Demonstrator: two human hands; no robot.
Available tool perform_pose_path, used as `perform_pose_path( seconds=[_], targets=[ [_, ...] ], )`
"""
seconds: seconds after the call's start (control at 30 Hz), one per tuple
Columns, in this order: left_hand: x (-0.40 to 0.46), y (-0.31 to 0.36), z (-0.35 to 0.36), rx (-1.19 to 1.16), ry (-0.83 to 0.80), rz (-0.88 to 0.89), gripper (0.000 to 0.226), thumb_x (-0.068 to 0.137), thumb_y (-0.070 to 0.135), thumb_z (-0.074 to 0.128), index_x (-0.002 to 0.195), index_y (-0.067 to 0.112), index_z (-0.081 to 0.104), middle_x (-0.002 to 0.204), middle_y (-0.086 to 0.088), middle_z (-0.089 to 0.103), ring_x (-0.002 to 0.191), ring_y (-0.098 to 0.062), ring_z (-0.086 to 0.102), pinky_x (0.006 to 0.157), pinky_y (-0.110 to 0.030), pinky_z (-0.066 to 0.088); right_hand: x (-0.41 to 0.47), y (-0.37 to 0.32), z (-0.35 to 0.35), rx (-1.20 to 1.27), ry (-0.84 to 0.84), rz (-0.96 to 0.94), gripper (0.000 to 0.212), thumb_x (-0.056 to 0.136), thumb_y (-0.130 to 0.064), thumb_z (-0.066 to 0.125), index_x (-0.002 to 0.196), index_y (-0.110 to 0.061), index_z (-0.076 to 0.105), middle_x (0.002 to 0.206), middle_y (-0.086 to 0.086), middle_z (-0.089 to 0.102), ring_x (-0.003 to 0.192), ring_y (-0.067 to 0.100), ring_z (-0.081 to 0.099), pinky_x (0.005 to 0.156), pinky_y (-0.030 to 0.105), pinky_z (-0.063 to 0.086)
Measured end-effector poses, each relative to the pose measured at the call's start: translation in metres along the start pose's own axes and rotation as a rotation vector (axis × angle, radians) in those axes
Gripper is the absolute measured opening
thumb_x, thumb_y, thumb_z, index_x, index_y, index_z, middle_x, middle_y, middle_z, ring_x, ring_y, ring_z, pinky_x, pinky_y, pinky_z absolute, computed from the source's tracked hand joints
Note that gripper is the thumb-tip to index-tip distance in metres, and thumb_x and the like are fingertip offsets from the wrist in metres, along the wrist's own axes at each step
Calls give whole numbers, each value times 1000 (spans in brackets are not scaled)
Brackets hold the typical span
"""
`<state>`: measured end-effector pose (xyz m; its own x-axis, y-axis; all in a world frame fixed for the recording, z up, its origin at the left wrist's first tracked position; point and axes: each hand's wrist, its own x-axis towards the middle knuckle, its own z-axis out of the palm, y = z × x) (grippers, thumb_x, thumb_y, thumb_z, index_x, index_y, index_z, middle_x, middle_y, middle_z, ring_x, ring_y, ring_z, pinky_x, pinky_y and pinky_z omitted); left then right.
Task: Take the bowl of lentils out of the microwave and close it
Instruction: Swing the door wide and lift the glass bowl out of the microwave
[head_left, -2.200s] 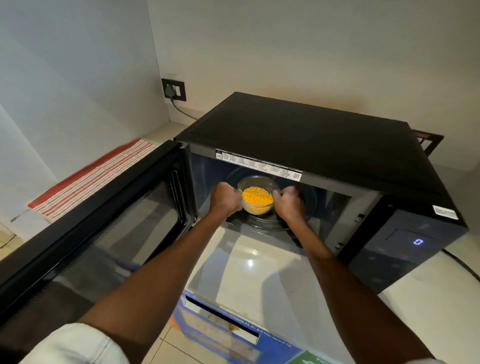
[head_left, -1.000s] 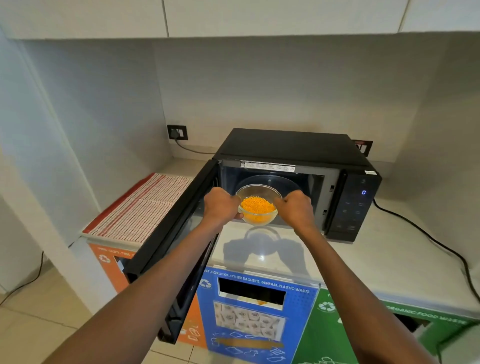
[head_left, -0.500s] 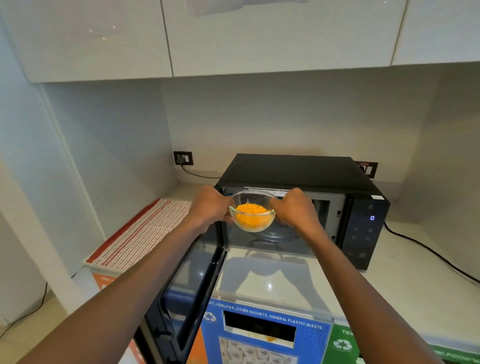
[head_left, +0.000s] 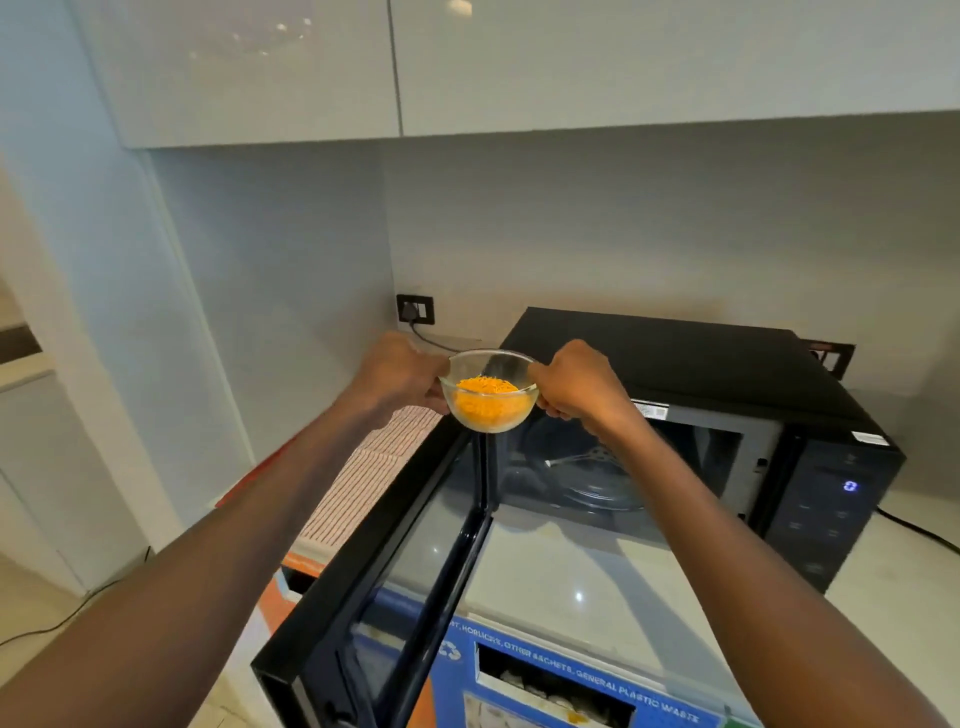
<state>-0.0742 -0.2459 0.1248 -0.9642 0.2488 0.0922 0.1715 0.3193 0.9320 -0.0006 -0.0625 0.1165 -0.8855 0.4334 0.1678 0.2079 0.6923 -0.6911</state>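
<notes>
A small glass bowl of orange lentils (head_left: 488, 397) hangs in the air, outside the black microwave (head_left: 691, 364) and above its top left corner. My left hand (head_left: 400, 371) grips the bowl's left rim and my right hand (head_left: 576, 384) grips its right rim. The microwave door (head_left: 374, 566) stands wide open to the left, swung out over the counter edge. Inside the cavity the glass turntable (head_left: 587, 478) lies bare.
A red and white striped cloth (head_left: 363, 478) lies on the counter left of the microwave. A wall socket (head_left: 415, 309) with a plug sits behind it. White cabinets (head_left: 467, 67) hang overhead. Labelled waste bins (head_left: 561, 686) stand below the pale counter (head_left: 571, 571). A black cable (head_left: 919, 530) runs at right.
Both hands have drawn the bowl out of the cavity and raised it up and a little leftward, above the microwave's top edge. The door has stayed open.
</notes>
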Motion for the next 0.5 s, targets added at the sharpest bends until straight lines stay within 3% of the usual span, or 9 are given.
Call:
perform_pose_path(
  seconds=[0.07,0.2,0.37,0.43,0.5],
  targets=[
    [11,-5,-13,-2,21,-14,14,82,-1,67,71,-8,70,54,-16,71,50,-25,72,47,-27,60,11,-14,11,30,-25,-7,31,82,-21,53,74,4,69,72,18,73,72,35,71,73,45,60],
    [33,-22,-41,31,66,-14,12,81,3,70,77,-8,72,59,-17,73,56,-27,74,57,-33,63,30,-40,36,3,-60,-15,23,80,-15,51,73,0,66,59,9,63,50,23,58,50,27,45],
    [63,-54,-76,65,79,-38,12,81,5,72,73,-4,73,65,-19,74,58,-28,75,70,-45,64,59,-71,81,-71,-98,-7,19,81,-7,52,92,3,66,82,14,64,73,29,60,57,29,43],
    [79,-68,-89,80,79,-51,13,80,7,72,79,-7,72,66,-19,74,55,-24,74,67,-44,64,71,-79,104,-103,-94,-13,10,84,-6,53,83,-1,61,79,11,64,77,29,62,58,30,44],
    [98,-84,-101,80,69,-73,22,81,7,69,92,-12,67,61,-14,70,46,-14,70,51,-32,61,82,-86,131,-138,-93,-3,16,85,-7,53,69,-9,53,69,3,58,73,25,62,55,27,42]
  ],
)
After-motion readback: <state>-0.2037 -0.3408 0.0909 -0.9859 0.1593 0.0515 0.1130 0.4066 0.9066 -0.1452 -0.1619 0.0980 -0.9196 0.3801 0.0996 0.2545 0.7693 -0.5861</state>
